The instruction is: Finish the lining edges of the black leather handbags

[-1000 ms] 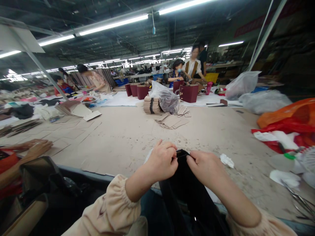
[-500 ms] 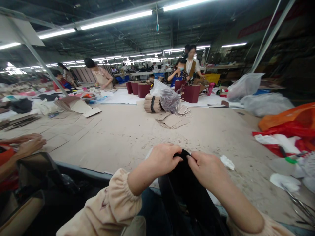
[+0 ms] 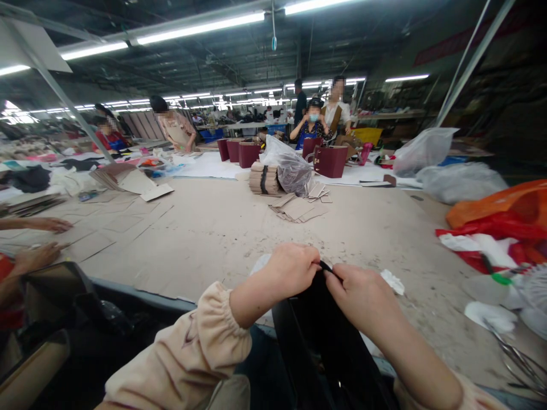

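Observation:
A black bag (image 3: 342, 347) hangs at the table's near edge in front of my body, its opening facing up toward me. My left hand (image 3: 293, 266) pinches the bag's far top rim between thumb and fingers. Close beside it on the right, my right hand (image 3: 356, 287) grips the same rim, thumb on the inner side. A short stretch of black edge shows between the two hands. The bag's lower part runs out of view at the bottom.
Cardboard pieces (image 3: 294, 208) lie beside a banded stack (image 3: 262, 179) and a clear plastic bag (image 3: 290, 165). Maroon bags (image 3: 331, 162) stand farther back. Scissors (image 3: 519, 359) and orange-red plastic (image 3: 504, 210) are at right. A co-worker's hands (image 3: 38, 256) are at left.
My left hand has closed more tightly on the rim and turned slightly. My right hand keeps its hold. The co-worker's hands at left have moved apart.

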The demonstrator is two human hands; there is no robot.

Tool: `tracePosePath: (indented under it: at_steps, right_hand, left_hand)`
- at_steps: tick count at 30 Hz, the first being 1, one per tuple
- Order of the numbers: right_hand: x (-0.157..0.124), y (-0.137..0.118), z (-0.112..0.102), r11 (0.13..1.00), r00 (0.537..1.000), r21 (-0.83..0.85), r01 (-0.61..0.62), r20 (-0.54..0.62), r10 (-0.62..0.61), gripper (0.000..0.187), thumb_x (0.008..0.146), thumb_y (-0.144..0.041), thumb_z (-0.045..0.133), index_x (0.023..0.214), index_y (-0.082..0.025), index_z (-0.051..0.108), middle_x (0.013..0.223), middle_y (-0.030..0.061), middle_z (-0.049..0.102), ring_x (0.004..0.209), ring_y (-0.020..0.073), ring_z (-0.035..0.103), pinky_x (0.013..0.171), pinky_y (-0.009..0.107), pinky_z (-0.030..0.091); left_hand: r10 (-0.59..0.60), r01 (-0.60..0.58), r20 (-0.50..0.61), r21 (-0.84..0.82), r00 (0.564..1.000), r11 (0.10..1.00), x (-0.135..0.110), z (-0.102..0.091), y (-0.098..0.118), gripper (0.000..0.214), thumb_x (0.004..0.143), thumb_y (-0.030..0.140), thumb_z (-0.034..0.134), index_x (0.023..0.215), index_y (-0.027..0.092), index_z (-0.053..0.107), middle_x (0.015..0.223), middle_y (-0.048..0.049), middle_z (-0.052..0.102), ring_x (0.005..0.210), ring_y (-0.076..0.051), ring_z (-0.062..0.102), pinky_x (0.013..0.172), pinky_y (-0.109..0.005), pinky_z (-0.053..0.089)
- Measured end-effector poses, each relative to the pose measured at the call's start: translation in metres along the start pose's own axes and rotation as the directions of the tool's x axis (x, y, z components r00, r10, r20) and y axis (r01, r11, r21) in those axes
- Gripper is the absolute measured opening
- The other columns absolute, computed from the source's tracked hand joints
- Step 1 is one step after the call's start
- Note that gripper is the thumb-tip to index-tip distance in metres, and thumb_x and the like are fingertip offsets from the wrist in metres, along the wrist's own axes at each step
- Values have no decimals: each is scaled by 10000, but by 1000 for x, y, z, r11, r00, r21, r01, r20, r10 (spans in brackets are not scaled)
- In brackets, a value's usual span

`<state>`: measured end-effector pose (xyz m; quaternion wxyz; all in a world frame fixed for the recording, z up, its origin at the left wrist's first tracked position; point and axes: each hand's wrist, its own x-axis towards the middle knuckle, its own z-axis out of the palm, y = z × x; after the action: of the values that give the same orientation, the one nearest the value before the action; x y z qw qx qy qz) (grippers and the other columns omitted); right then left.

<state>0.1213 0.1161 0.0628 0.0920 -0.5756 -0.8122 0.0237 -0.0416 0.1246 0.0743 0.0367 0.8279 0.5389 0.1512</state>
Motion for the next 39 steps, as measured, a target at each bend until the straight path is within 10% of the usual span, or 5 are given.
tracePosePath:
  at_steps: [39]
  right_hand:
    - [11, 7, -3, 993, 994, -73, 91, -55, -95, 292, 864, -301, 434, 666, -222, 632, 701, 33, 695, 648, 178, 625, 553, 299, 279]
  left_hand:
    - [-70, 65, -90, -56, 993, 996, 1, 10, 1, 130, 806, 228, 485, 836, 226, 612, 749, 10, 695, 700, -192, 642, 618, -289, 447]
